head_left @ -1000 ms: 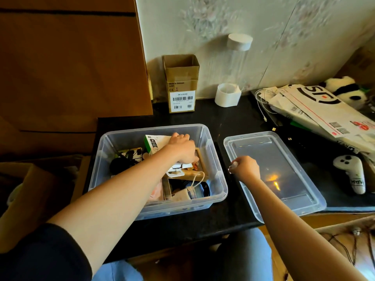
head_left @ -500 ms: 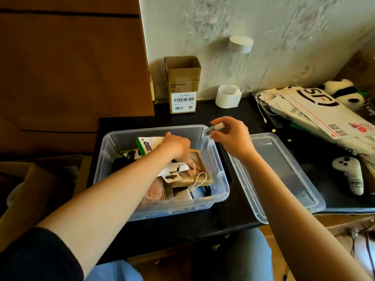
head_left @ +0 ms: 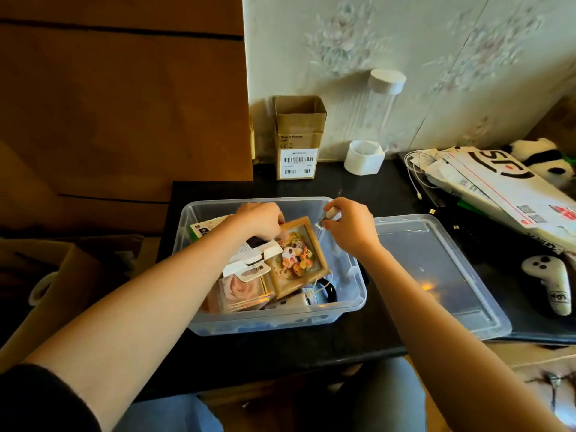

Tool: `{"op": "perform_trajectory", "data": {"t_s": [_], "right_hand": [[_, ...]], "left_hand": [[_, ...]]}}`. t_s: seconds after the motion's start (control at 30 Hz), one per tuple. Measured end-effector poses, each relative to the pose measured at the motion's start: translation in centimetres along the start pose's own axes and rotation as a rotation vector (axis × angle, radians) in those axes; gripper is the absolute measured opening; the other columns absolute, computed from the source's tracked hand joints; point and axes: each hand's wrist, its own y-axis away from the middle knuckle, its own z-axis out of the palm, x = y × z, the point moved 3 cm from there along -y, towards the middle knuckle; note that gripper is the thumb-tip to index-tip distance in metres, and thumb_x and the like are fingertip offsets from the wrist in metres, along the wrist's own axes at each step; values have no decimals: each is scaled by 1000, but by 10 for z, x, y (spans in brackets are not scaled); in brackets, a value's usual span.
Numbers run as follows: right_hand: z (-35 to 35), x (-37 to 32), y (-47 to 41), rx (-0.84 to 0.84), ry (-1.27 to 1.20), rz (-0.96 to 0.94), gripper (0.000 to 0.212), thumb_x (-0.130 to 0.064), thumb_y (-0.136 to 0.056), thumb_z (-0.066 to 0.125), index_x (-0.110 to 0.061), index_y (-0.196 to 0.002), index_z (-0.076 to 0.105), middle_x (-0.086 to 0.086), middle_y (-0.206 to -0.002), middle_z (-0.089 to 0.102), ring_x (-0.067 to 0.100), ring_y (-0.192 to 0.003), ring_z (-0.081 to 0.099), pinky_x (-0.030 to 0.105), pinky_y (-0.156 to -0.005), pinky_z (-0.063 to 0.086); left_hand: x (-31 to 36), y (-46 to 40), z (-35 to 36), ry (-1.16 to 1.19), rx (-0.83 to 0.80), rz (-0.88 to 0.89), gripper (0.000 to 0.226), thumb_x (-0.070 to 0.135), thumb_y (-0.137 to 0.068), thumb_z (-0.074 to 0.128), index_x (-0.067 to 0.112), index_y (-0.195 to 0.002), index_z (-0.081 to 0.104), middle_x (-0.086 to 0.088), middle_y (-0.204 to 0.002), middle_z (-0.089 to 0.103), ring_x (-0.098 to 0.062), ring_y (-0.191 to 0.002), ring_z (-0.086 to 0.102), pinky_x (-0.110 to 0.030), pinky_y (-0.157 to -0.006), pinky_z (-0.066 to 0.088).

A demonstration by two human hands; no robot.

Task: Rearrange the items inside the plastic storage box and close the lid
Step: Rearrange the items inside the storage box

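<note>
The clear plastic storage box sits under both hands on the black tabletop, and its lid lies flat just to the right of the right hand; both look light, thin and a little flexible, so the lid is probably best taken by its long edges. Inside the box, below the left hand, a wooden picture frame leans tilted against white carded packaging, with a cable and other small goods beneath, and its front looks fragile. The left hand curls over the frame's top edge, gripping it, while the right hand pinches a small white object above the box's far right corner.
</note>
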Motion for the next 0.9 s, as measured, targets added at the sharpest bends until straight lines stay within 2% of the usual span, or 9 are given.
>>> {"op": "perform_trajectory", "data": {"t_s": [0.13, 0.2, 0.27, 0.4, 0.53, 0.7, 0.9], "right_hand": [[4, -8, -1, -59, 194, -27, 16, -8, -83, 62, -9, -97, 70, 11, -100, 69, 28, -87, 64, 32, -76, 50], [9, -13, -1, -99, 278, -61, 19, -6, -83, 61, -9, -99, 71, 13, -98, 69, 31, -88, 65, 34, -78, 52], [17, -17, -3, -148, 355, -82, 21, -5, -84, 58, -10, -100, 72, 13, -98, 70, 31, -88, 65, 33, -77, 52], [36, -20, -8, -243, 550, -89, 26, 0, -86, 54, -9, -106, 68, 13, -104, 67, 30, -94, 64, 30, -72, 48], [51, -19, -13, -284, 700, -121, 32, 5, -85, 52, -9, -112, 63, 12, -109, 65, 28, -99, 63, 29, -75, 50], [62, -19, -22, -310, 793, -124, 28, 4, -87, 52, -8, -110, 63, 12, -110, 65, 29, -101, 63, 30, -76, 50], [70, -15, -22, -341, 869, -160, 26, 0, -89, 53, -6, -113, 61, 12, -111, 65, 29, -103, 63, 31, -79, 50]], "left_hand": [[-24, 14, -13, 106, -42, 10, 24, 31, -93, 56, 16, -104, 71, -7, -99, 69, -21, -83, 61, -33, -68, 43], [-31, 20, -20, 137, -91, 22, 27, 30, -94, 55, 14, -109, 70, -8, -104, 68, -22, -89, 62, -33, -72, 44], [-31, 25, -19, 122, -140, 58, 30, 30, -96, 52, 16, -118, 66, -4, -112, 66, -20, -98, 61, -30, -80, 45], [-24, 25, -5, 99, -167, 137, 33, 22, -97, 50, 19, -128, 60, 0, -122, 63, -18, -103, 58, -33, -88, 46], [-25, 22, -4, 103, -144, 159, 37, 12, -94, 53, 22, -129, 58, 0, -125, 60, -19, -106, 56, -32, -87, 46], [-26, 20, 0, 39, -120, 168, 38, 12, -93, 55, 22, -130, 58, -1, -123, 61, -18, -102, 56, -28, -80, 46], [-27, 20, 0, 6, -101, 158, 36, 11, -93, 54, 25, -125, 61, -1, -117, 62, -21, -101, 57, -35, -81, 49]]}}
